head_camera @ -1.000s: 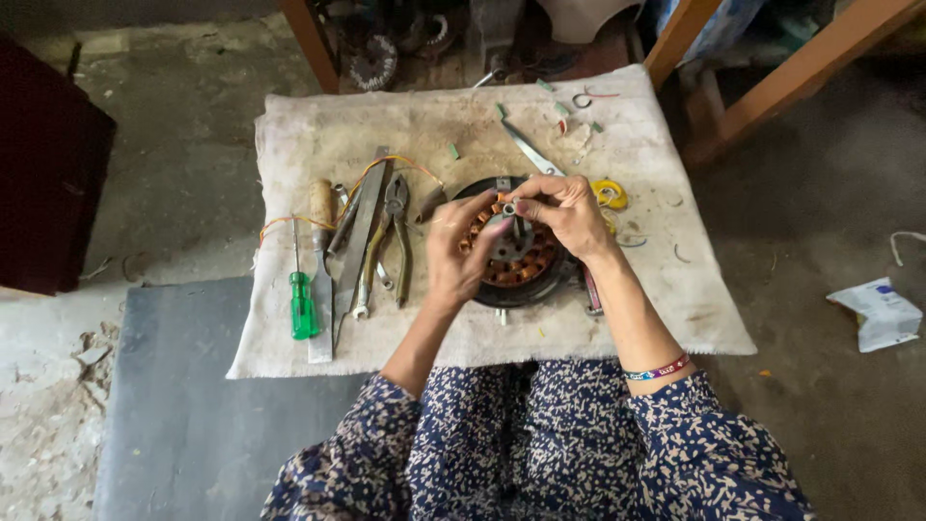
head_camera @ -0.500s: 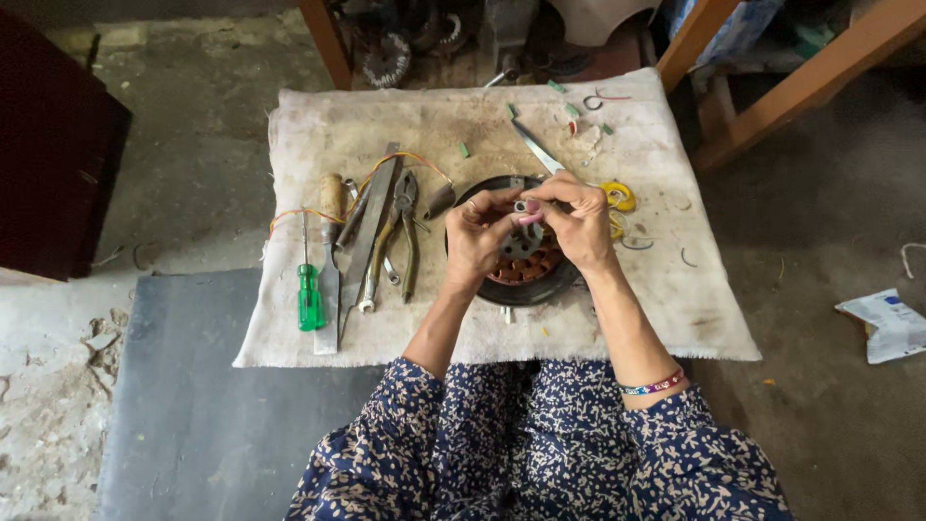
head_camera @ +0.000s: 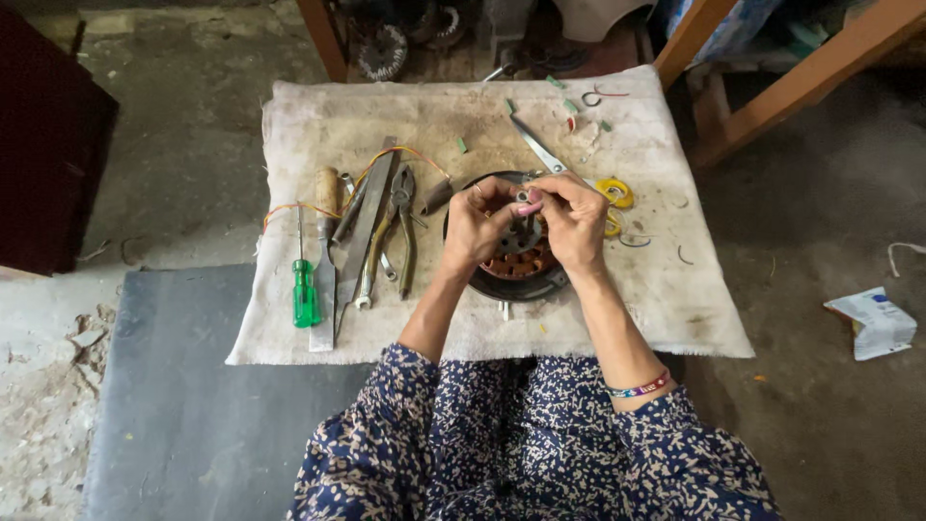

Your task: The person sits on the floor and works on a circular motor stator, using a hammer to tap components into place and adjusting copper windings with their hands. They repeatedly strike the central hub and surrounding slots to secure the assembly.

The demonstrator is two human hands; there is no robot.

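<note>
Round motor stator [head_camera: 521, 265], dark outer ring with copper-coloured windings inside, lies on a dirty off-white cloth [head_camera: 482, 116] spread on the floor; taken here as the landmark.

Left hand [head_camera: 479, 224] over the stator's left half, fingers curled and bunched, tips meeting the other hand above the stator's middle. Right hand [head_camera: 576, 220] over its right half, fingers bent inward and pressed close, thumb and forefinger pinching a small pink piece [head_camera: 529, 206]. Cannot tell whether the left fingertips also grip that piece or only touch it.

Left of the stator, on the cloth: pliers [head_camera: 397, 232] nearest, then a long flat file [head_camera: 362, 241], a wooden-handled chisel [head_camera: 326, 260], and farthest out a green-handled screwdriver [head_camera: 306, 289]. A thin orange wire [head_camera: 386, 159] loops across these tools.

Just right of the stator: yellow tape roll [head_camera: 617, 191], partly behind the right hand. Beyond the stator, up and right: scissors [head_camera: 538, 150], with small green and red scraps scattered past them.

Well right of the stator, off the cloth: crumpled paper packet [head_camera: 876, 321] on the concrete.
</note>
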